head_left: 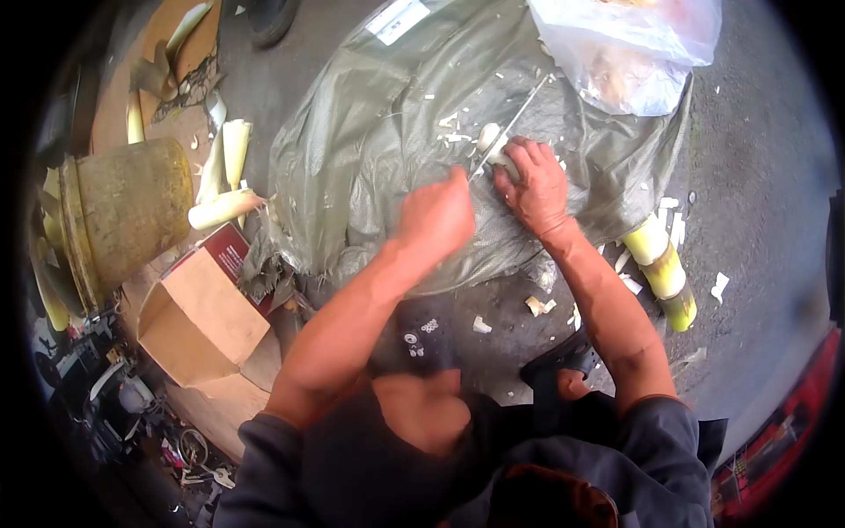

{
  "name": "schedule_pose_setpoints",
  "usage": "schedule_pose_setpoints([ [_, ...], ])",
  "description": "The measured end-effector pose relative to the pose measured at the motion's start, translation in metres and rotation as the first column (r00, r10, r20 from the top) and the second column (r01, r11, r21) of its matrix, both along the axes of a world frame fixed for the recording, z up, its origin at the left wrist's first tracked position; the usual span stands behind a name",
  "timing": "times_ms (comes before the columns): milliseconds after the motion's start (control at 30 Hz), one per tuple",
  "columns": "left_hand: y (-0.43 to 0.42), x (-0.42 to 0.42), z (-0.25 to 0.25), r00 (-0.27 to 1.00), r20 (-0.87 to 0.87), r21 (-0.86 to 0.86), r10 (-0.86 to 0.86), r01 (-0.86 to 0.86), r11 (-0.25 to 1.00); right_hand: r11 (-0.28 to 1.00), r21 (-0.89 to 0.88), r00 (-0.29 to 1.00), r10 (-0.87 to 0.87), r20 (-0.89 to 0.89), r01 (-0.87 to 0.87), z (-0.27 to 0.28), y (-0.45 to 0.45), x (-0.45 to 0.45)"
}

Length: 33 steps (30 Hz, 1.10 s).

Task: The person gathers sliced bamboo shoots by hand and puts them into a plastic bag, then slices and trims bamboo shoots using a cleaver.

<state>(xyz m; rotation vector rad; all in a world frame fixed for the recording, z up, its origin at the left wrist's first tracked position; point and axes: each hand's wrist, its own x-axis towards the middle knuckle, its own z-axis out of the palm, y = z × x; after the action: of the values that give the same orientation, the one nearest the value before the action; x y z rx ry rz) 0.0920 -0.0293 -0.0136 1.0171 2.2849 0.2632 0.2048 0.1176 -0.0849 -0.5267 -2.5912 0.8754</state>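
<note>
My left hand (437,214) is closed round the near end of a long thin blade (525,106), its handle hidden in the fist. The blade slants up to the right, across a pale, peeled piece (489,136). My right hand (535,183) curls its fingers round that pale piece, close beside the blade. Both hands are over a grey-green plastic sheet (352,150), where small white chips (453,137) lie scattered around the piece.
A clear plastic bag (638,53) lies at the top right. A green-yellow stalk (666,280) stands out past the sheet's right edge. Left are a tipped yellow bucket (132,207), pale husks (222,209) and an open cardboard box (207,321). Dark footwear (563,356) shows below.
</note>
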Motion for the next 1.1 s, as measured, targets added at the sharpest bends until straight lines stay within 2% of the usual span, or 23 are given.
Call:
schedule_pose_setpoints([
  [133, -0.015, -0.001, 0.000, 0.999, -0.053, 0.142, -0.002, 0.010, 0.990, 0.993, -0.091, 0.997, -0.075, -0.032, 0.072, 0.002, 0.001, 0.005],
  [233, -0.021, 0.010, 0.038, 0.999, -0.046, 0.037, -0.026, 0.028, 0.999, 0.981, -0.142, 0.991, -0.134, -0.022, 0.130, 0.001, -0.010, 0.019],
  [433, -0.023, 0.016, 0.033, 0.991, 0.048, -0.092, -0.125, 0.129, 0.987, 0.992, -0.042, 0.993, -0.119, 0.015, 0.120, 0.002, -0.006, 0.012],
  [633, -0.002, 0.012, -0.001, 0.993, -0.015, 0.021, -0.118, 0.118, 0.993, 0.997, -0.035, 0.991, -0.070, 0.112, 0.074, 0.003, -0.006, 0.010],
  [733, 0.001, 0.009, 0.002, 0.988, -0.077, 0.108, -0.133, 0.141, 0.984, 0.988, -0.121, 0.993, -0.103, -0.056, 0.095, 0.005, -0.005, 0.015],
  [800, -0.009, 0.012, 0.016, 0.989, -0.076, 0.125, -0.125, 0.133, 0.983, 0.982, -0.067, 0.982, -0.182, -0.056, 0.178, 0.006, -0.005, 0.023],
  [1033, -0.019, 0.024, 0.029, 0.984, 0.042, -0.101, -0.175, 0.178, 0.979, 0.971, -0.079, 0.974, -0.222, 0.036, 0.224, 0.004, -0.011, 0.027],
  [1100, -0.019, 0.023, 0.018, 0.993, 0.008, -0.022, -0.121, 0.121, 0.992, 0.980, -0.078, 0.983, -0.177, 0.046, 0.181, 0.003, -0.009, 0.025],
])
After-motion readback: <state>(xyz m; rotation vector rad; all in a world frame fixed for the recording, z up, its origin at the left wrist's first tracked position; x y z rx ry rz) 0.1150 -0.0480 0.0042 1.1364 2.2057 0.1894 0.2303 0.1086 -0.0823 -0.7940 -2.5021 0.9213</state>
